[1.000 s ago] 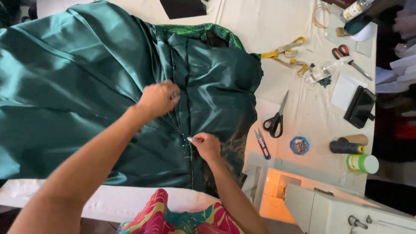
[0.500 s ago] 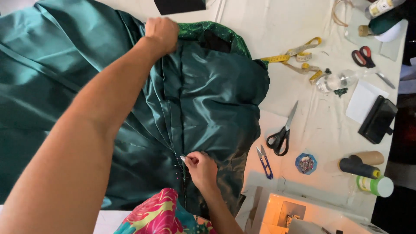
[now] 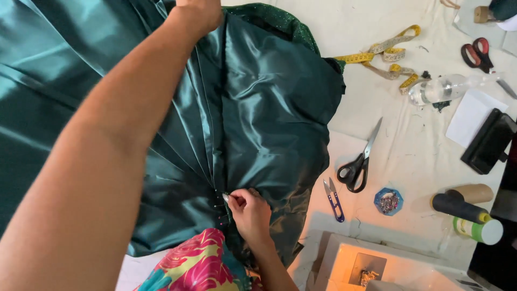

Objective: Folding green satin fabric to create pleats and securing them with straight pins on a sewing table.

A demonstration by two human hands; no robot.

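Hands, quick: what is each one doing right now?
Left hand: stretched to the far end of the green satin fabric, apparently gripping it; fingers are cut off by the frame.
Right hand: pinched shut on the fabric's seam by the pins.

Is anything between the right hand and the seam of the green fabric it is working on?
Nothing visible. The right hand already pinches the dark green satin fabric at its centre seam, beside pink-headed pins. The left hand grips the same seam at the far end. Scissors and thread snips lie off to the side on the table.
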